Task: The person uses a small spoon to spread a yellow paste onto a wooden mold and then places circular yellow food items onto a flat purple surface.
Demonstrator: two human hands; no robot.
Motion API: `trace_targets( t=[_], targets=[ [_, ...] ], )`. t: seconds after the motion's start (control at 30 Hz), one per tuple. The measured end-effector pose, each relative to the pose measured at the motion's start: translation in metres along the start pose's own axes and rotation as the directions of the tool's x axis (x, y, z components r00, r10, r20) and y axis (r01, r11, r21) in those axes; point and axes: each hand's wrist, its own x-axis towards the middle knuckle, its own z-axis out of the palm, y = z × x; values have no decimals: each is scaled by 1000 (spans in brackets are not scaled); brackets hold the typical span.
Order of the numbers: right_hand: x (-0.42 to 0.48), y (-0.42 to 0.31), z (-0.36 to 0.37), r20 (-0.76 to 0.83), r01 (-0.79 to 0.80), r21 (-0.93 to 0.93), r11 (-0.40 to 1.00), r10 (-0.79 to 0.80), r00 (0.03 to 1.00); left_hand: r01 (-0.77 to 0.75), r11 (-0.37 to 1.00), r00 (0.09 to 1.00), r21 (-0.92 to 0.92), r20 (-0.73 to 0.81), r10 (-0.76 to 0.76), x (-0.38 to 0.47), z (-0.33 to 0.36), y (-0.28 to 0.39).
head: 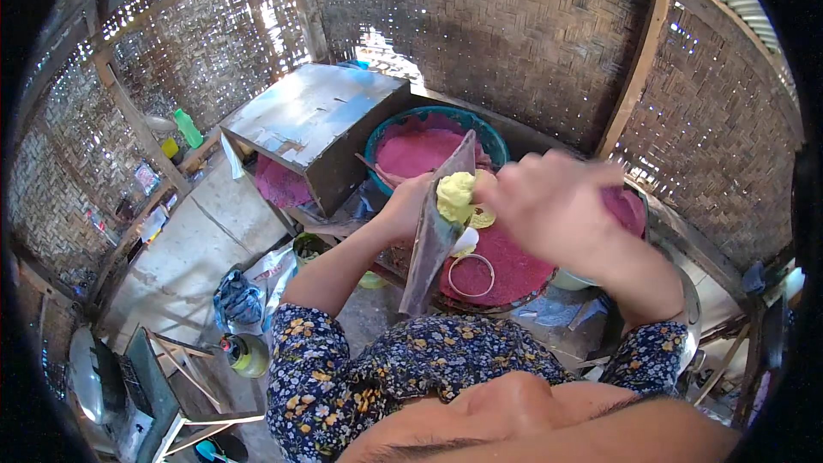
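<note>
My left hand (408, 206) grips a flat greyish board (425, 263), tilted steeply in front of my chest. A lump of soft yellow dough (455, 196) clings to the board's face. Blurred by motion, my right hand (553, 202) is beside the dough with its fingers bent; whether they hold a bit of it cannot be made out. Below lies a round tray lined with pink mesh or cloth (514, 270). On it rest a thin pale ring (471, 275) and a lacy yellow piece (482, 217). A small white object (465, 242) shows beside the board's edge.
Behind my hands stands a teal basin (492, 132) holding pink material (418, 151). A worn wooden box (315, 109) is to its left. On the floor at left are a green gas cylinder (249, 357) and a dark plastic bundle (238, 299). Woven bamboo walls (488, 32) surround the space.
</note>
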Motion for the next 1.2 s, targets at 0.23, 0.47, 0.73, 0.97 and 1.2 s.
trace_targets(
  t=[0.23, 0.47, 0.73, 0.97, 1.2],
  targets=[
    [-28, 16, 4, -168, -22, -25, 999, 17, 986, 88, 983, 993, -159, 98, -73, 9, -1, -32],
    [-41, 33, -20, -342, -233, 71, 970, 243, 908, 76, 996, 993, -52, 91, -72, 11, -1, -43],
    [-21, 14, 20, -236, -76, 23, 997, 79, 968, -28, 978, 995, 205, 95, 9, 18, 9, -2],
    [-38, 27, 8, -215, -181, 59, 982, 189, 958, -10, 992, 990, 124, 138, -8, 19, -2, -40],
    [-61, 44, 26, -174, -360, 179, 915, 390, 904, 90, 995, 989, -33, 119, -85, 20, -7, -38]
  ],
)
